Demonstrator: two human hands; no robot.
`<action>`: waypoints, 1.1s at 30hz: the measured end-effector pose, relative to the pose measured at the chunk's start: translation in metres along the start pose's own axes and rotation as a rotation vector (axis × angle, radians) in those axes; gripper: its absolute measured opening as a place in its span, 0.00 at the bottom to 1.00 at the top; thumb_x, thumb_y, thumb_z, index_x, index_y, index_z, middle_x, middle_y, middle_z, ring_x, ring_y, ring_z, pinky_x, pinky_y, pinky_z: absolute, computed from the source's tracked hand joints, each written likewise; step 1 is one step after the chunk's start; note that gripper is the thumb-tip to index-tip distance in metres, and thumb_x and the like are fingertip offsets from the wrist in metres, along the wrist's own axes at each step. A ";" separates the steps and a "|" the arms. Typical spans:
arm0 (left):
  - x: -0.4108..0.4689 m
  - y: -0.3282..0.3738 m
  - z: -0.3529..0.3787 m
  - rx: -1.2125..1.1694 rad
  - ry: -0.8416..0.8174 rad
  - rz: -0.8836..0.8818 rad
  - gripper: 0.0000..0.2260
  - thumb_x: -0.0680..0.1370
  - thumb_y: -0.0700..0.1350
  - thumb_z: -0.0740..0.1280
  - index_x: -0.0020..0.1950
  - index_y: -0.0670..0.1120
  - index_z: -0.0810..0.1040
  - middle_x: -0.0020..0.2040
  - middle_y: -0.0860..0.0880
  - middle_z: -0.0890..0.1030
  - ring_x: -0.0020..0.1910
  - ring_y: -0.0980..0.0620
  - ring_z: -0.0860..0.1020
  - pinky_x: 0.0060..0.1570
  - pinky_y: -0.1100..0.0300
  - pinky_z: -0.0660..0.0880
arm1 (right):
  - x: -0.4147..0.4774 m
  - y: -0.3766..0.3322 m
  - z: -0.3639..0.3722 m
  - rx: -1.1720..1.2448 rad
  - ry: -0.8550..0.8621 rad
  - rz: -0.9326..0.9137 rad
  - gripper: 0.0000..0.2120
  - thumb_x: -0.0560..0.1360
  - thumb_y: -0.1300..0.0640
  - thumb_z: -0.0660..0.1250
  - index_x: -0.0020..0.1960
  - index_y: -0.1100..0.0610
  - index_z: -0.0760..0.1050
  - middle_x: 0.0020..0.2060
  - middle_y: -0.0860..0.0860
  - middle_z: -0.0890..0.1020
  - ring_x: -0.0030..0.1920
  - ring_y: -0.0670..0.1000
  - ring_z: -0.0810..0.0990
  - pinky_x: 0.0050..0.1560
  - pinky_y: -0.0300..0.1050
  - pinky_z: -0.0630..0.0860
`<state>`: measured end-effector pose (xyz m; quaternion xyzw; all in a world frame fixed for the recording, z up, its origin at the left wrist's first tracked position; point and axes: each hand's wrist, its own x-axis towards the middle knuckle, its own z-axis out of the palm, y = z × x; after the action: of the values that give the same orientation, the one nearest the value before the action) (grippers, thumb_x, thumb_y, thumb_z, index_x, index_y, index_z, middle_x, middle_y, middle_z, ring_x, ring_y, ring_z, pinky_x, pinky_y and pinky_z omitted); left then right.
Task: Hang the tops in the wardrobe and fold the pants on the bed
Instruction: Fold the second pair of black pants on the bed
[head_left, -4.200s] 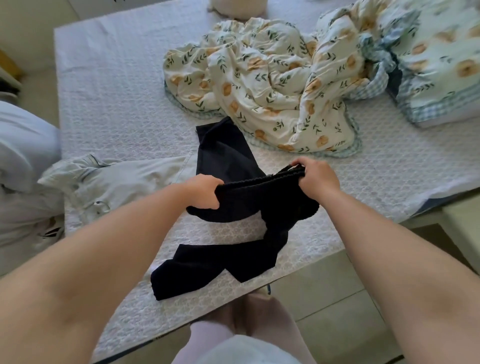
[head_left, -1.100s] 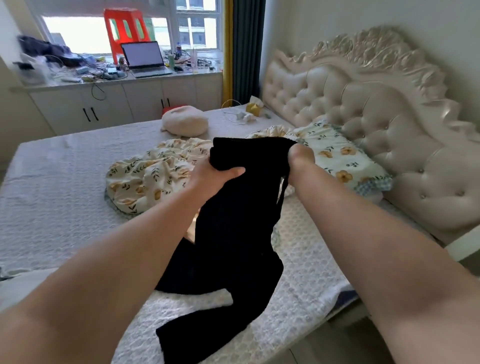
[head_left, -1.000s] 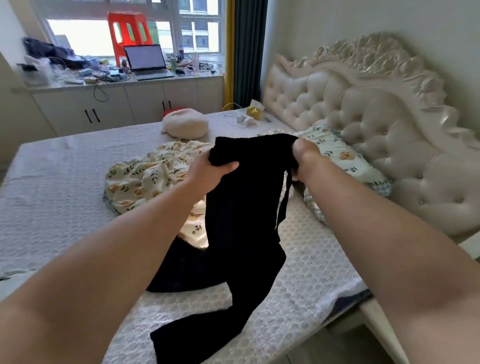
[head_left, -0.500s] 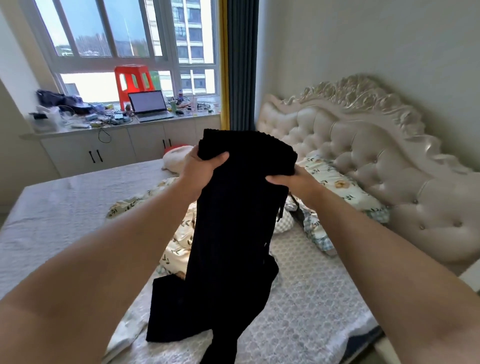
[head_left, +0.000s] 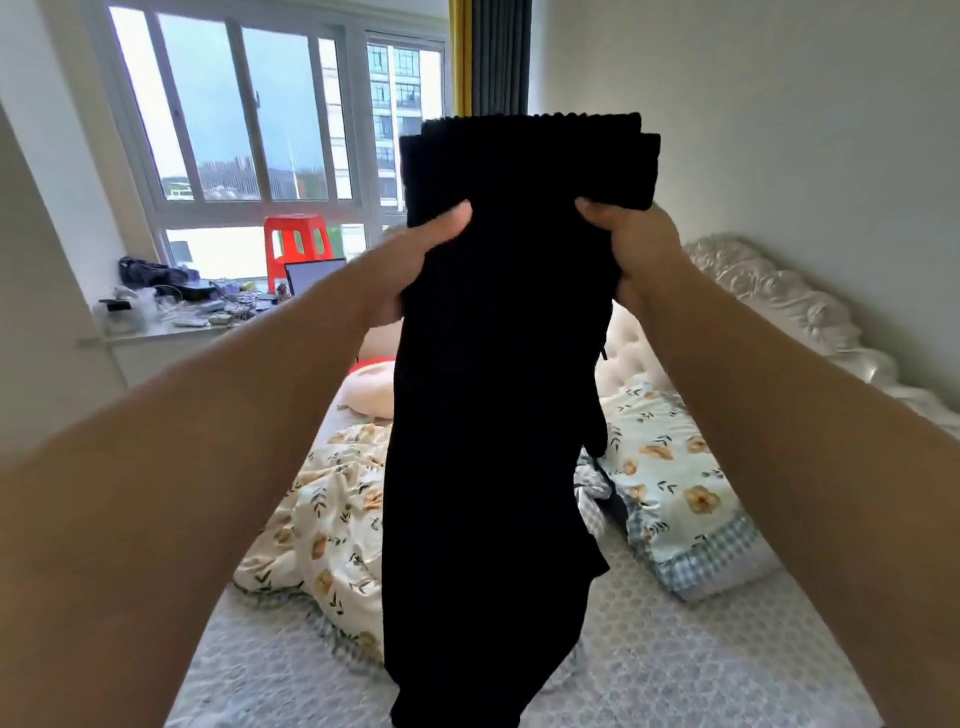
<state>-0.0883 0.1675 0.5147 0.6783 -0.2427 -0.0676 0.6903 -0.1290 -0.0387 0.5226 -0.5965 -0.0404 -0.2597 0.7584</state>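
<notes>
Left hand (head_left: 415, 265) and right hand (head_left: 631, 249) each grip the ribbed waistband of black knit pants (head_left: 493, 415), hanging lengthwise above the textured bed (head_left: 701, 665).

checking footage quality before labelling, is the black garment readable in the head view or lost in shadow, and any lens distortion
Head view: the black pants read as a near-flat silhouette, faint ribbing only at the top; head view: the window is bright yet not blown out, buildings show through; head view: wide-angle stretch swells both forearms toward the lower corners.
</notes>
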 end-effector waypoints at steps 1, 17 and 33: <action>-0.002 -0.016 0.000 0.035 -0.067 -0.062 0.07 0.78 0.50 0.64 0.52 0.48 0.77 0.45 0.52 0.85 0.45 0.54 0.83 0.46 0.60 0.78 | 0.001 0.004 -0.003 -0.010 0.031 0.005 0.11 0.71 0.66 0.69 0.52 0.57 0.77 0.49 0.55 0.83 0.50 0.57 0.82 0.52 0.52 0.80; -0.075 -0.288 -0.040 0.285 -0.236 -0.641 0.19 0.74 0.47 0.72 0.65 0.49 0.74 0.59 0.50 0.79 0.60 0.49 0.76 0.66 0.51 0.69 | -0.100 0.217 -0.111 -0.589 -0.372 0.776 0.17 0.71 0.62 0.72 0.58 0.53 0.76 0.54 0.50 0.81 0.57 0.53 0.78 0.60 0.50 0.73; 0.057 -0.415 -0.088 0.132 0.291 -0.805 0.35 0.72 0.61 0.69 0.74 0.50 0.61 0.69 0.47 0.72 0.66 0.48 0.72 0.67 0.48 0.67 | 0.063 0.416 -0.097 -0.613 -0.274 0.897 0.38 0.71 0.50 0.72 0.74 0.55 0.58 0.69 0.57 0.70 0.65 0.57 0.73 0.66 0.57 0.69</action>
<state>0.0966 0.1938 0.1294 0.7641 0.1375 -0.2195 0.5909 0.0848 -0.0859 0.1507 -0.7766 0.1963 0.1684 0.5744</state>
